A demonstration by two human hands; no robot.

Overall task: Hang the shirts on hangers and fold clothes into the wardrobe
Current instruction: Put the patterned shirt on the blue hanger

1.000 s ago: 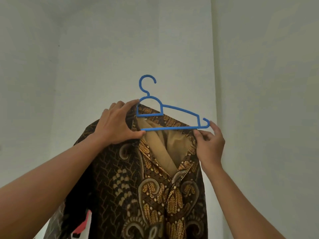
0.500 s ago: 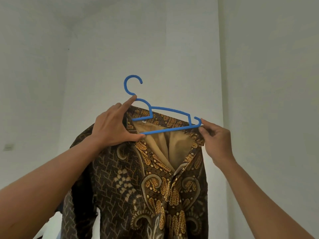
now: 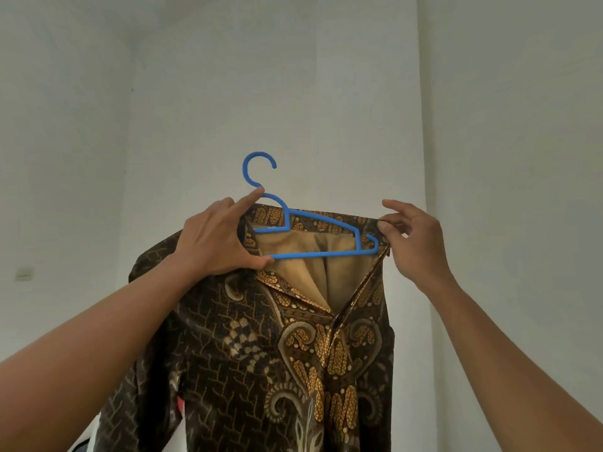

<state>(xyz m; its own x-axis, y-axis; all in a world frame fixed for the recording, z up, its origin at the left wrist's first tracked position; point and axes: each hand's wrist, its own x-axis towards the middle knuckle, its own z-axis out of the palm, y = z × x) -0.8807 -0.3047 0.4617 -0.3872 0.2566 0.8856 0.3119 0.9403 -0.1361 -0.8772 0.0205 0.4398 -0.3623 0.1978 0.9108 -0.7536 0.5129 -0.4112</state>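
The left hand [image 3: 215, 243] grips the blue hanger [image 3: 321, 234] and the brown shirt [image 3: 261, 347] together. The right hand [image 3: 414, 243] pinches the shirt's collar edge by the hanger's right tip.

Dim, flat, even light with a grey-green cast (source impossible to tell). Faint, diffuse shading on the left wall [image 3: 65, 158], a touch darker than elsewhere. Crisp on the shirt [image 3: 248, 347] pattern and the blue hanger [image 3: 321, 255]. Wide-angle stretching and slight softness toward the lower corners.
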